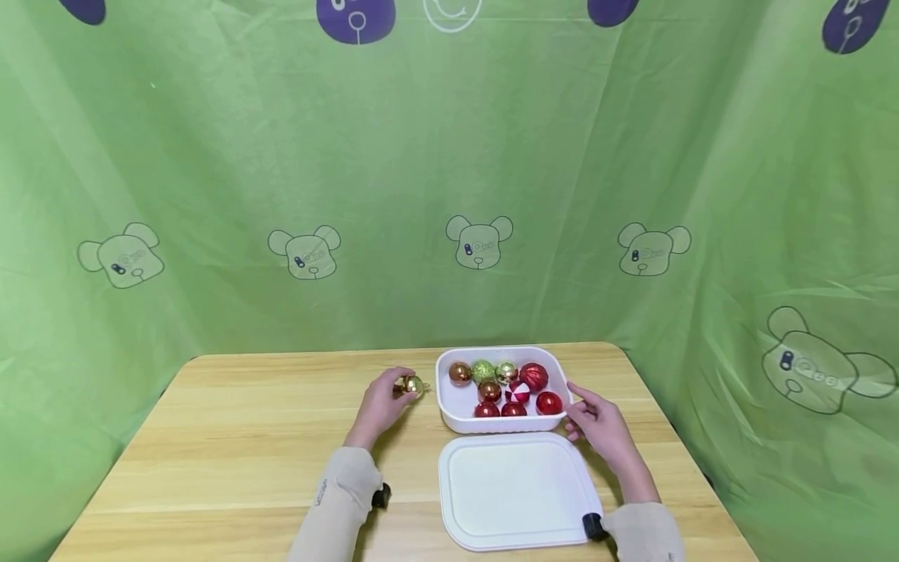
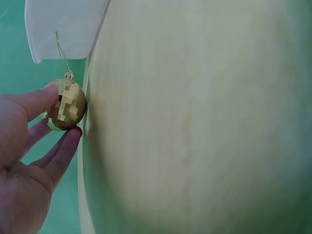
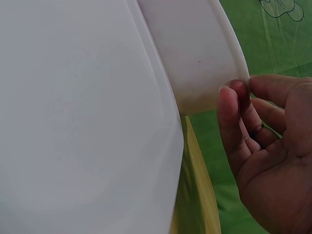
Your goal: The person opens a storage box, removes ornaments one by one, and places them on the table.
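Gold bauble (image 1: 414,385): was pinched between thumb and fingers of left hand (image 1: 382,402), just left of white box (image 1: 502,424). Had right hand (image 1: 605,425) gripping box's near right corner, by the look of it. Judged progress as well along if filling: counted nine baubles (image 1: 548,403) visible inside, one outside. Couldn't rule out emptying. Either way, left to settle: gold bauble in hand, plus lid (image 1: 516,488) lying flat on wooden table (image 1: 267,437) by box's near side, unfitted.

Materials: looked like light, shiny plastic. Saw small mirror-like facets on gold bauble, plus cap (image 2: 68,75) and thin looped cord (image 2: 65,62). Inside box, noted smooth copper baubles (image 1: 460,373), rough glittery green bauble (image 1: 483,371), ribbed red bauble (image 1: 534,377), panelled red-and-white bauble (image 1: 518,392). Box and lid: looked moulded, rounded at corners; saw raised border round lid.
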Demonstrator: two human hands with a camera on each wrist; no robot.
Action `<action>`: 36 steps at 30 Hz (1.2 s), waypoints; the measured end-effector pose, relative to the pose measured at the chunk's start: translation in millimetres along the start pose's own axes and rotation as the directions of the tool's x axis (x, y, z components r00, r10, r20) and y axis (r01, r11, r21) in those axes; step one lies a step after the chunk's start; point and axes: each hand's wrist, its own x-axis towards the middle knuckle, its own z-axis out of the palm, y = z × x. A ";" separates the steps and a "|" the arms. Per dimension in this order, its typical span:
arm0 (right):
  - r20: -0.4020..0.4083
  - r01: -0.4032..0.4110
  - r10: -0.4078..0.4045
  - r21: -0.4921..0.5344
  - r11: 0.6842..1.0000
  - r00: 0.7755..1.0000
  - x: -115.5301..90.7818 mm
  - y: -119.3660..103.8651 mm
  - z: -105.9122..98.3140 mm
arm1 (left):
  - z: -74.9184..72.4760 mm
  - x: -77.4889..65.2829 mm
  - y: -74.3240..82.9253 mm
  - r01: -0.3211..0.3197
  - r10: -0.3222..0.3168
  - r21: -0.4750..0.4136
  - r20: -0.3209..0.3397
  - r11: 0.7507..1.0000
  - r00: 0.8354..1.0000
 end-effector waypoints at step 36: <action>-0.004 0.000 0.000 -0.020 1.000 1.000 0.7 4.1 -1.2 | -1.7 0.0 17.2 -0.072 0.073 0.066 -0.012 0.995 0.997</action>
